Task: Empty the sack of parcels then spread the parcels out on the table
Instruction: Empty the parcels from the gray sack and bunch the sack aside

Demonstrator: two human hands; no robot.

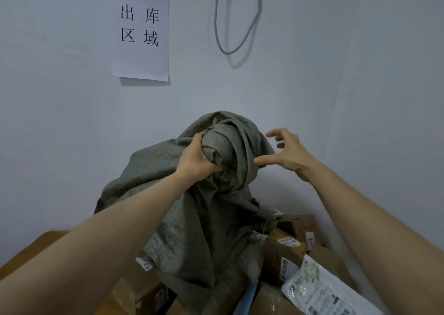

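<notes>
A paper sign (140, 36) with printed characters is taped to the pale wall, and a grey cable (237, 26) loops down beside it. Below, the grey-green sack (192, 218) hangs over a heap of parcels on the wooden table (36, 249), with brown boxes (283, 249) and a white mailing bag (319, 288) to its right (a blue edge shows beneath the cloth). Cloth and forearms hide most of the heap, and the labels are too small to read. The left hand (197, 161) grips the sack's bunched top, fingers curled tight into the folds. The right hand (286, 153) hovers just beside it, fingers spread, holding nothing. Whether its thumb touches the cloth, I cannot tell.
</notes>
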